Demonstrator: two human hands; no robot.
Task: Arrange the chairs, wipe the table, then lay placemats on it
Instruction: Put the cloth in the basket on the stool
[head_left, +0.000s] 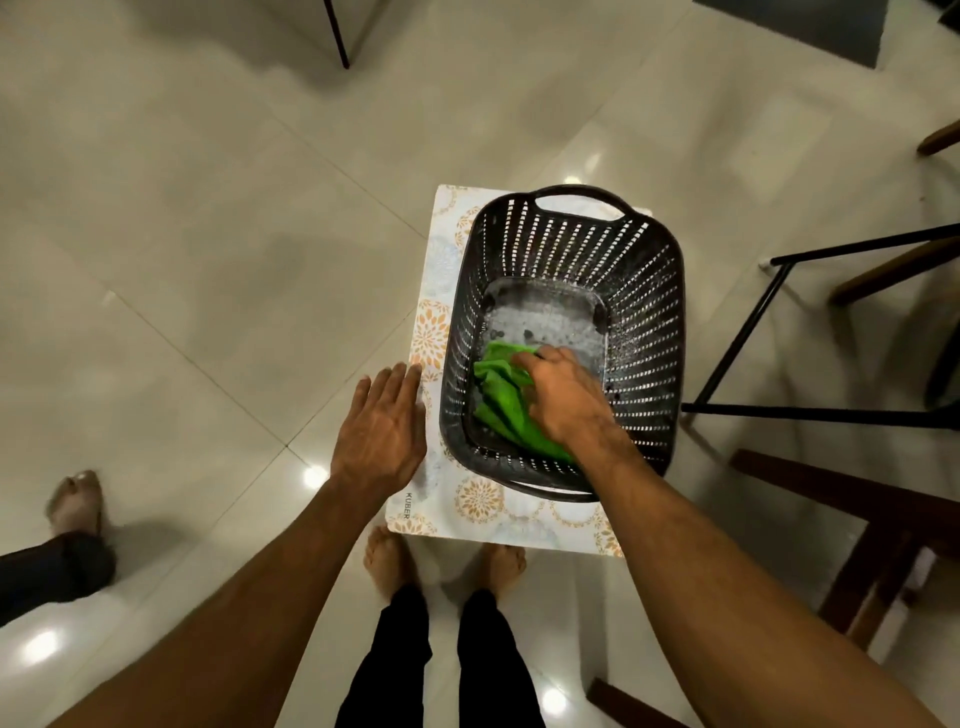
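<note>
right hand (561, 395): crumpled green cloth (498, 402) is grasped inside the dark perforated plastic basket (667, 291), likely for wiping | left hand (382, 421): released, fingers straight, held beside the basket, seemingly for balance | floral rectangular placemat (431, 332): pinned under the basket on the tiled floor (208, 260)

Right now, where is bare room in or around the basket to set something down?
Inside the basket, the far half of its bottom, beyond the cloth the right hand grips. Outside, the placemat strip left of it, ahead of the left hand, and floor tiles further left. Crowded on the right: chair legs.
</note>
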